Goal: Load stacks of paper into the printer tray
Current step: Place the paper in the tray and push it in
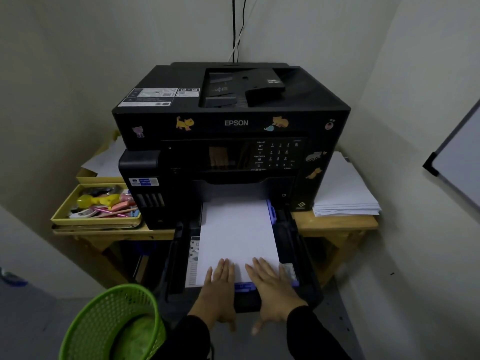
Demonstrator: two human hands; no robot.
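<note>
A black Epson printer (231, 120) stands on a wooden table (335, 223). Its black paper tray (306, 261) is pulled out toward me, with blue guides (271, 211) at the side and front. A white stack of paper (237, 229) lies flat in the tray. My left hand (219, 287) rests palm down on the near left part of the stack, fingers spread. My right hand (272, 289) lies flat on the near right part, thumb hanging over the tray's front edge. Neither hand grips anything. Dark sleeves cover both wrists.
Another stack of white paper (345, 190) lies on the table right of the printer. A yellow tray of stationery (96, 203) sits to the left, with loose sheets behind. A green mesh basket (114, 323) stands on the floor at lower left. Walls close in on both sides.
</note>
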